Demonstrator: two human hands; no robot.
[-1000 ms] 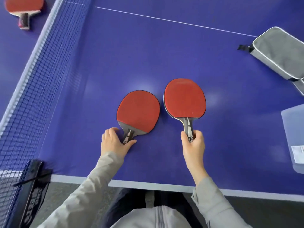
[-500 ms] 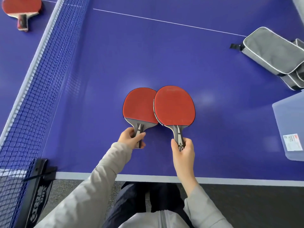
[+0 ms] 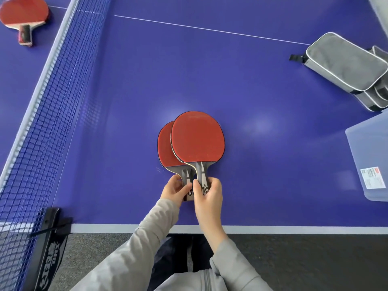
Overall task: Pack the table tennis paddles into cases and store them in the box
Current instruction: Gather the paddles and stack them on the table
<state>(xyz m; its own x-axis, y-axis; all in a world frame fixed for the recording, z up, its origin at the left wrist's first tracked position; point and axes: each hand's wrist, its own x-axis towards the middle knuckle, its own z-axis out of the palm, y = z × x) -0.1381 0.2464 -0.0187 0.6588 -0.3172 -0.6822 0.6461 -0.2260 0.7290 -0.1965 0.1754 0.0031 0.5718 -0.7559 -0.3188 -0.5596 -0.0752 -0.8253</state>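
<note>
The left hand (image 3: 176,191) grips the handle of the lower paddle (image 3: 164,148), and the right hand (image 3: 207,198) pinches the handle of the upper paddle (image 3: 198,137). Half a second ago the blades overlapped only at their edges; now the upper one covers most of the lower, handles side by side, low over the blue bench (image 3: 241,85). Grey cases (image 3: 346,64) are stacked far right, the clear box (image 3: 369,156) just below them. A third paddle (image 3: 23,14) lies beyond the net (image 3: 50,97).
</note>
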